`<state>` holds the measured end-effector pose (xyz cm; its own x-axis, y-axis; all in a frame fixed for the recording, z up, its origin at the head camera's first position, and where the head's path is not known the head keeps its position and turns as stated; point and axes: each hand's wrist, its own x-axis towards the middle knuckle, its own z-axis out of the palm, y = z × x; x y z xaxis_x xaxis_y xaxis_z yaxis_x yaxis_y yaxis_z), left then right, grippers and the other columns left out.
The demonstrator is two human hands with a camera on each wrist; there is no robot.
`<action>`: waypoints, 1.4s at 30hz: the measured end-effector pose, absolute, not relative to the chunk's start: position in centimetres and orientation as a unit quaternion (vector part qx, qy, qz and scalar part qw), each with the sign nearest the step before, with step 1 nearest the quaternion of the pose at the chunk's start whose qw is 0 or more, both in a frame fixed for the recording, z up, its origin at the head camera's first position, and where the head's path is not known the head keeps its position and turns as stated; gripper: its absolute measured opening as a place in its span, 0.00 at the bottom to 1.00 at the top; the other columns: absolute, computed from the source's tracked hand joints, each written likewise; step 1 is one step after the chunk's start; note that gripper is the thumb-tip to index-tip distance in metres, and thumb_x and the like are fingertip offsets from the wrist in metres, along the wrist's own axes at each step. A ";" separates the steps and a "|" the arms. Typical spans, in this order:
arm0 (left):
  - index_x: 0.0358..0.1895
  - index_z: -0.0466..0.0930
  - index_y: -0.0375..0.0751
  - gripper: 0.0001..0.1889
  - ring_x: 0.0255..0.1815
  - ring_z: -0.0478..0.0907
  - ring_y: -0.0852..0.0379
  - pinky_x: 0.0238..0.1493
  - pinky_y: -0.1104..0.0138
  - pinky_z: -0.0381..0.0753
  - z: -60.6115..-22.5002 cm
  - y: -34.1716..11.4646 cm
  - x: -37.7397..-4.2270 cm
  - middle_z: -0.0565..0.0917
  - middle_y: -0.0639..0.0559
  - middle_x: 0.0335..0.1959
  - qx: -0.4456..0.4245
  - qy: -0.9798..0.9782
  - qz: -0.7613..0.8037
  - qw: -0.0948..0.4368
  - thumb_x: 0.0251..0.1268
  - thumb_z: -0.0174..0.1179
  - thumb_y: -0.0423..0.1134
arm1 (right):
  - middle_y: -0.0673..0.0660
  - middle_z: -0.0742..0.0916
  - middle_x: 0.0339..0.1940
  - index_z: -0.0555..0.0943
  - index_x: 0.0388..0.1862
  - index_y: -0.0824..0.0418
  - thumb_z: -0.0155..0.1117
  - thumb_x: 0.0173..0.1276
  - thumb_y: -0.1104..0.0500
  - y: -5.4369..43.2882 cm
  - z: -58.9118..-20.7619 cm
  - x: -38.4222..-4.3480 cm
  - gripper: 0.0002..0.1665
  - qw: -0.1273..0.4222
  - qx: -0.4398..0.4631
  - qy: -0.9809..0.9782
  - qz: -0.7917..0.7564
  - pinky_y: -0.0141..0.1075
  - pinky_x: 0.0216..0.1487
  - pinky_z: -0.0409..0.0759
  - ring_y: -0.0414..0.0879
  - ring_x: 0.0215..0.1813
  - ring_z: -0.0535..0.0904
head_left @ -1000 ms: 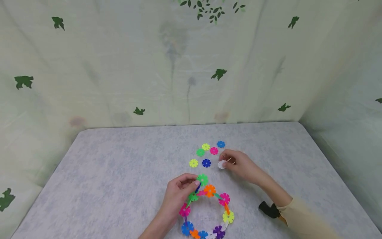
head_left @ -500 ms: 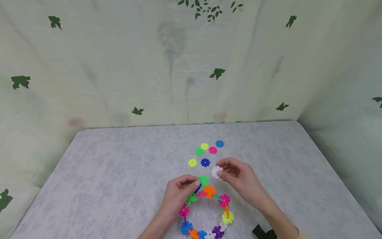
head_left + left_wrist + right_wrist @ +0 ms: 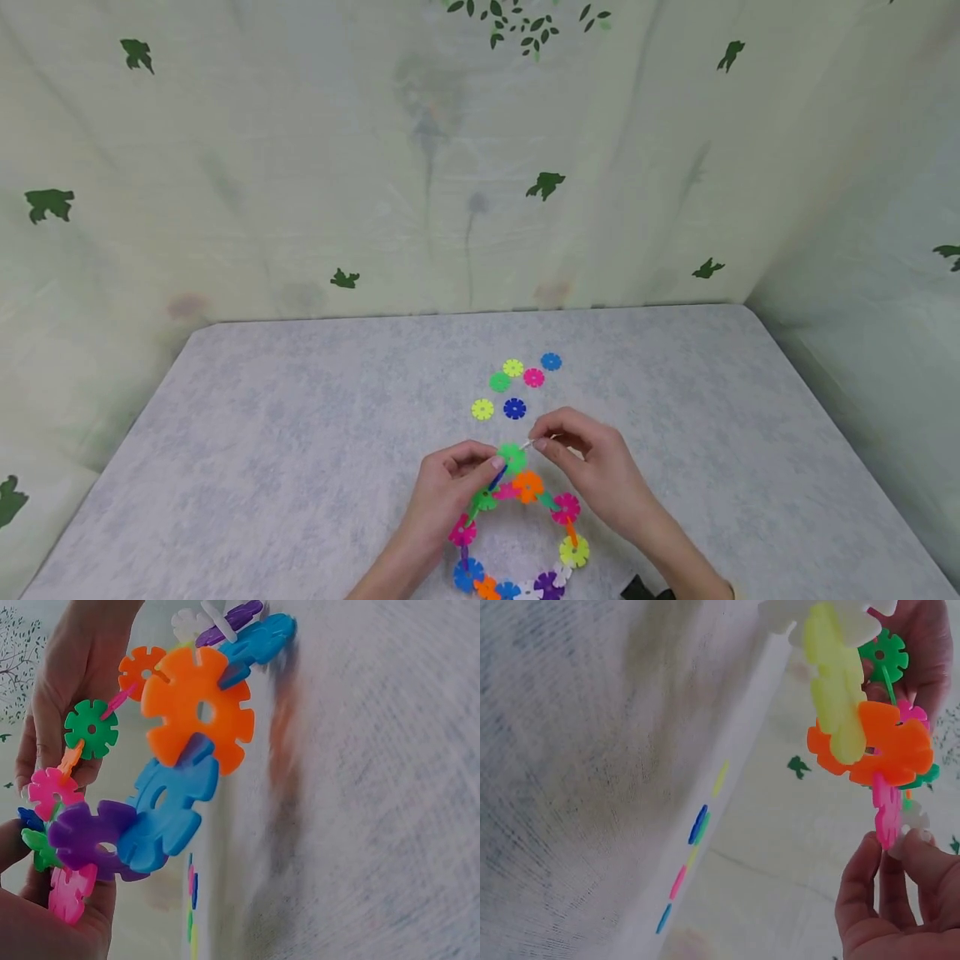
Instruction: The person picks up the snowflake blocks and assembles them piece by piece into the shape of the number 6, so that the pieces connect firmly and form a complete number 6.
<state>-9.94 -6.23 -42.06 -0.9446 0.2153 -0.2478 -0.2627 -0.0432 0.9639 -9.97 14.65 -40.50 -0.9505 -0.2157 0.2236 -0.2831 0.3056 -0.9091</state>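
Note:
A ring of linked notched plastic discs in many colours (image 3: 528, 487) hangs between my hands. My left hand (image 3: 448, 487) pinches its upper left part, at a dark blue disc (image 3: 497, 477) beside a green disc (image 3: 513, 458). My right hand (image 3: 596, 462) pinches a white disc (image 3: 528, 444) between thumb and forefinger, seen edge-on right at the green disc's rim. In the right wrist view the white disc (image 3: 915, 816) is partly hidden behind a pink disc (image 3: 886, 814). Orange (image 3: 199, 712) and purple (image 3: 97, 838) discs of the ring loom close in the left wrist view.
Several loose discs lie flat beyond my hands, among them yellow (image 3: 482, 409), dark blue (image 3: 514, 408), pink (image 3: 534, 377) and light blue (image 3: 551, 362). A black object (image 3: 637, 588) lies by my right forearm. A patterned curtain (image 3: 420, 167) rises behind the grey table (image 3: 262, 467).
My right hand has brought the white disc from the right, near the loose discs, to the green disc's edge and turned it edge-on. My left hand has stayed almost in place.

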 end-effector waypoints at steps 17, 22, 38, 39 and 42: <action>0.40 0.82 0.28 0.10 0.29 0.77 0.57 0.33 0.71 0.76 -42.3 -6.2 -9.6 0.85 0.48 0.31 0.006 0.668 0.729 0.151 0.63 0.66 0.34 | 0.46 0.85 0.37 0.84 0.38 0.51 0.64 0.67 0.66 14.4 -40.8 -10.3 0.09 0.048 0.235 -0.794 0.558 0.39 0.41 0.82 0.44 0.39 0.79; 0.40 0.83 0.29 0.10 0.29 0.77 0.58 0.33 0.71 0.76 -42.3 -6.3 -9.6 0.85 0.48 0.31 0.004 0.670 0.727 0.149 0.63 0.66 0.34 | 0.44 0.85 0.37 0.84 0.38 0.49 0.64 0.67 0.68 14.2 -41.0 -10.4 0.12 0.066 0.260 -0.789 0.552 0.39 0.41 0.82 0.43 0.39 0.80; 0.41 0.79 0.35 0.10 0.36 0.76 0.54 0.42 0.65 0.74 -42.4 -5.9 -10.2 0.81 0.50 0.33 -0.002 0.676 0.716 0.172 0.67 0.62 0.40 | 0.56 0.85 0.50 0.82 0.54 0.55 0.62 0.72 0.61 16.8 -41.5 -13.3 0.13 -0.051 0.167 -0.826 0.535 0.36 0.51 0.81 0.46 0.51 0.81; 0.41 0.79 0.35 0.10 0.36 0.76 0.54 0.42 0.65 0.74 -42.5 -5.9 -10.2 0.81 0.50 0.34 -0.003 0.676 0.716 0.171 0.67 0.62 0.40 | 0.57 0.85 0.50 0.82 0.54 0.57 0.62 0.72 0.62 17.1 -41.5 -14.0 0.13 -0.053 0.165 -0.834 0.524 0.37 0.51 0.81 0.46 0.51 0.81; 0.42 0.79 0.34 0.10 0.37 0.75 0.54 0.42 0.65 0.74 -42.5 -6.0 -10.2 0.82 0.50 0.34 -0.005 0.676 0.717 0.170 0.67 0.62 0.40 | 0.58 0.86 0.51 0.82 0.54 0.61 0.61 0.72 0.63 18.1 -41.7 -16.4 0.13 -0.050 0.160 -0.858 0.485 0.40 0.51 0.81 0.47 0.52 0.81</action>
<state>-10.18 -5.97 -42.51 -0.9423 0.2373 -0.2360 -0.2496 -0.0287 0.9679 -16.43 18.12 -41.68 -0.9436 -0.3235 0.0703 -0.2274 0.4789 -0.8479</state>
